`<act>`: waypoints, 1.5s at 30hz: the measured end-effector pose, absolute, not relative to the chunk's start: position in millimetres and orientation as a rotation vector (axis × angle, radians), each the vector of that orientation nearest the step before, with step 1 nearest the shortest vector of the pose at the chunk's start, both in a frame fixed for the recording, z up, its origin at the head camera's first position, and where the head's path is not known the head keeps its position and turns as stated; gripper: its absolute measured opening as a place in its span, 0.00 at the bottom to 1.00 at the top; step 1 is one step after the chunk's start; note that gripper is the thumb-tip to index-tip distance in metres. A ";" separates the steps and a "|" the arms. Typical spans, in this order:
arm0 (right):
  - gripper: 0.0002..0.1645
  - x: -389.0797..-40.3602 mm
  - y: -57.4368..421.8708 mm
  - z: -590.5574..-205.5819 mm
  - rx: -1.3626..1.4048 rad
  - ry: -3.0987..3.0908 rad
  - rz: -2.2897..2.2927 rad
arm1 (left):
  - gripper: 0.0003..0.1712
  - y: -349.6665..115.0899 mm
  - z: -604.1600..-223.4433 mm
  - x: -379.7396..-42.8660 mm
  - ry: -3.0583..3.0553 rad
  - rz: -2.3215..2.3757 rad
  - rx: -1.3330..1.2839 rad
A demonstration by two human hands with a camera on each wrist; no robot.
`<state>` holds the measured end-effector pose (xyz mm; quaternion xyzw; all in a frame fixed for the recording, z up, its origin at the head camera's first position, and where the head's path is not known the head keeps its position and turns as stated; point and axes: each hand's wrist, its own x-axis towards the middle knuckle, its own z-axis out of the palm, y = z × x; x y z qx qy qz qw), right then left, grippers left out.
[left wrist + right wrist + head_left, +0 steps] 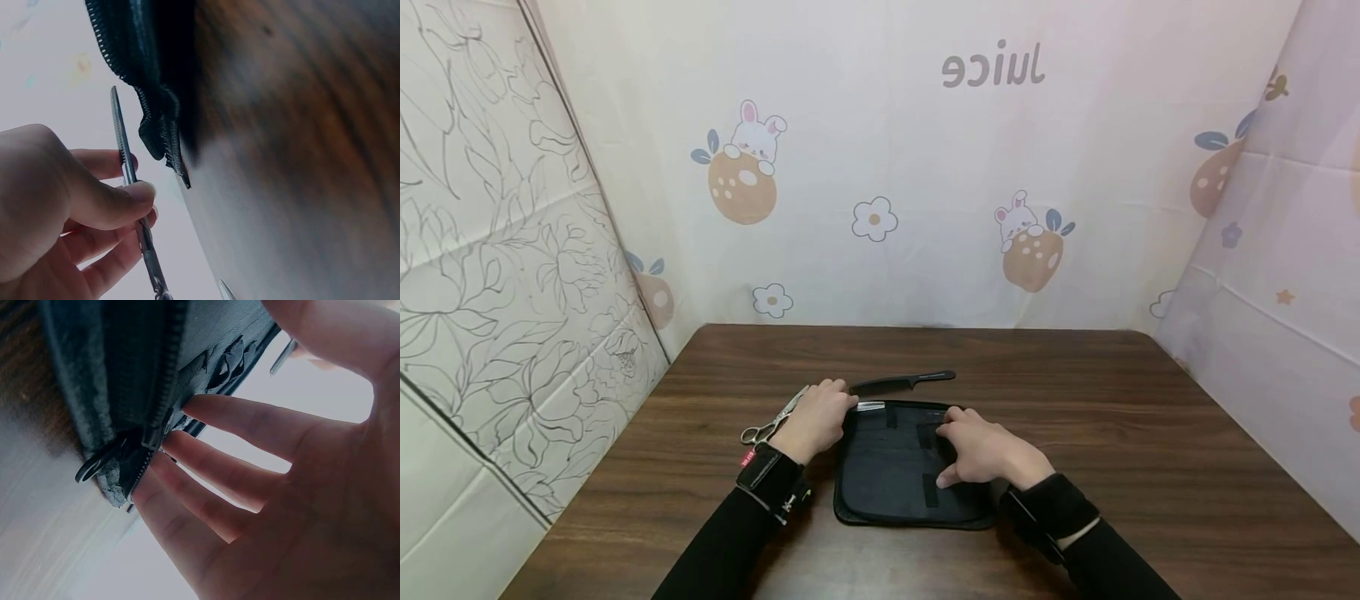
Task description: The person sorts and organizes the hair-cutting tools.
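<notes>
Scissors (150,256) being pinched in the left grip (815,421) near the far left corner of the black case (883,479), case being touched by the unclenched right grip (987,450), comb (887,384) being carried by the worktop (1165,467) beyond the case, second scissors (770,429) beside the left grip.

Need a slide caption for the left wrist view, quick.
Left hand pinches a slim, toothed metal tool beside a black zip case.
</notes>
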<state>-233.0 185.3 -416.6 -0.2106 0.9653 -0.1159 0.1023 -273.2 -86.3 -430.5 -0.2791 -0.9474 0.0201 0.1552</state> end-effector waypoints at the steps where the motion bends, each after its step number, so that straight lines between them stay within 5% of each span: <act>1: 0.41 -232.9 185.3 -416.5 -0.622 2.851 -0.342 | 0.17 -86.1 -430.8 -273.1 -2.718 0.068 -0.800; 45: 0.41 -232.0 184.8 -418.6 -0.625 2.862 -0.311 | 0.07 -74.5 -437.8 -269.5 -2.775 0.098 -0.795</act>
